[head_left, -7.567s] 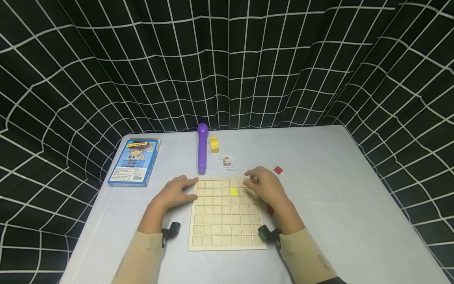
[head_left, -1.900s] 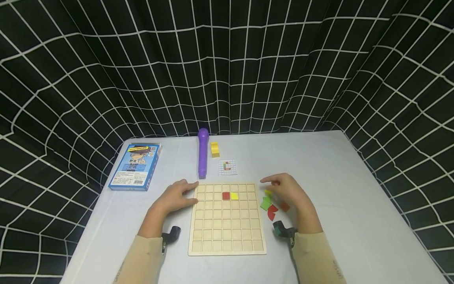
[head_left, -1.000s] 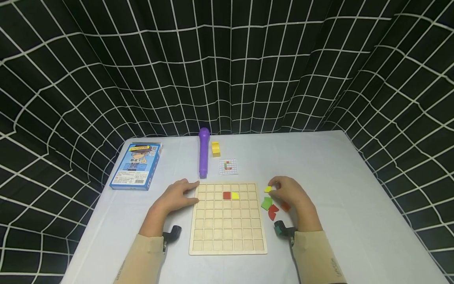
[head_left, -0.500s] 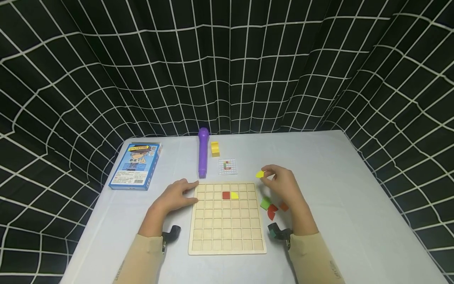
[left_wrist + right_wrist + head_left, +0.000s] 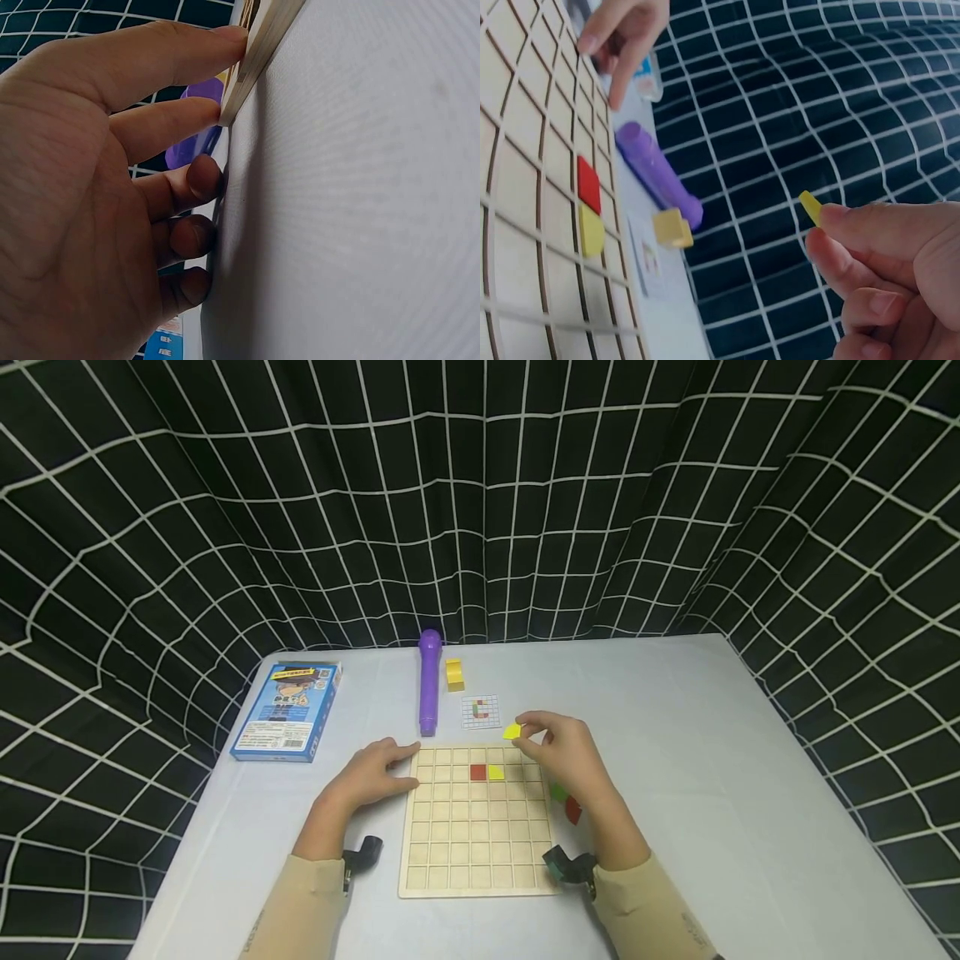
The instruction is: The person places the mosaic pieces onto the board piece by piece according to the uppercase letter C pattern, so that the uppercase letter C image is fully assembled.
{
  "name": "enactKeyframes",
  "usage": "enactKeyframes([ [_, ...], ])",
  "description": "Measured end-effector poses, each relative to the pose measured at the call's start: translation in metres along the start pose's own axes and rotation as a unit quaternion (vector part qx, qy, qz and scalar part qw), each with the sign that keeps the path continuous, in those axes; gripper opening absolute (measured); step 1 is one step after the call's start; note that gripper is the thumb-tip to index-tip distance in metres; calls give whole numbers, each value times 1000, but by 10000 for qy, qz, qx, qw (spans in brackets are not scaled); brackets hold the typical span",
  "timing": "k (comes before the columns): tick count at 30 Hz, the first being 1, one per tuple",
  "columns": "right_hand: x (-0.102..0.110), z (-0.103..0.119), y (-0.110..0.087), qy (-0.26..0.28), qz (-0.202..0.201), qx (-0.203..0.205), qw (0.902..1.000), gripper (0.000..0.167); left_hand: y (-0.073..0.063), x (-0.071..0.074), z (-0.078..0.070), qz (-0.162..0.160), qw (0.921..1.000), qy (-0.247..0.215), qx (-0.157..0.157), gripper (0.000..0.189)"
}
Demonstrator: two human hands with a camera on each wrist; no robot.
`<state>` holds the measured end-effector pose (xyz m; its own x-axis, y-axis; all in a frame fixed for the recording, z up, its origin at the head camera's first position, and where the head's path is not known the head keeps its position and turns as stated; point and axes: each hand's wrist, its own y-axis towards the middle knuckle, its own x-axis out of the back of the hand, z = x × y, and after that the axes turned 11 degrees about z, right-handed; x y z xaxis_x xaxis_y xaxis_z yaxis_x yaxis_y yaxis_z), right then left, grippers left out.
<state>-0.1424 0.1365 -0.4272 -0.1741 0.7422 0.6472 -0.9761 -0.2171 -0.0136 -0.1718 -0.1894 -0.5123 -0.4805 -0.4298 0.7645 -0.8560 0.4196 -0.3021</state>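
Observation:
My right hand (image 5: 564, 753) pinches a yellow quarter-round tile (image 5: 512, 732) between thumb and index finger, above the far edge of the wooden grid board (image 5: 480, 852). The right wrist view shows this held tile (image 5: 810, 208) edge-on, raised off the board. A red square tile (image 5: 478, 772) and another yellow quarter-round tile (image 5: 497, 772) lie side by side in the board's second row. My left hand (image 5: 378, 771) touches the board's left edge with thumb and index fingertip; in the left wrist view its other fingers (image 5: 196, 236) curl loosely beside the edge.
Right of the board lie a green tile (image 5: 558, 792) and a red tile (image 5: 573, 810), partly hidden by my right arm. Beyond the board are a printed grid card (image 5: 481, 712), a purple microphone-shaped stick (image 5: 429, 681) and a yellow block (image 5: 454, 676). A blue box (image 5: 287, 710) lies at left.
A red tile was set on the board beside the first yellow one. My right hand then picked a second yellow tile from the right and carried it left over the board. The left hand stayed put.

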Motion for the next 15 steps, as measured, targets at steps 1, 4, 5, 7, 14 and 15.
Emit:
enactKeyframes([
  [1, -2, 2, 0, 2, 7, 64, 10000, 30, 0, 0, 0, 0, 10000, 3, 14, 73],
  [4, -8, 5, 2, 3, 11, 238, 9997, 29, 1, 0, 0, -5, 10000, 0, 30, 73],
  [5, -10, 6, 3, 7, 17, 290, 9996, 28, 1, -1, 0, -8, 10000, 3, 24, 73],
  [7, -15, 9, 5, 17, 33, 406, 9992, 28, 1, -1, 1, -11, 10000, 21, 12, 73],
  [14, -36, 16, 12, -46, 168, 591, 9981, 26, 1, -1, 1, -10, 10000, 14, -7, 73],
  [15, -40, 16, 13, -39, 210, 573, 9981, 26, 1, -1, 1, -9, 10000, 18, -1, 73],
])
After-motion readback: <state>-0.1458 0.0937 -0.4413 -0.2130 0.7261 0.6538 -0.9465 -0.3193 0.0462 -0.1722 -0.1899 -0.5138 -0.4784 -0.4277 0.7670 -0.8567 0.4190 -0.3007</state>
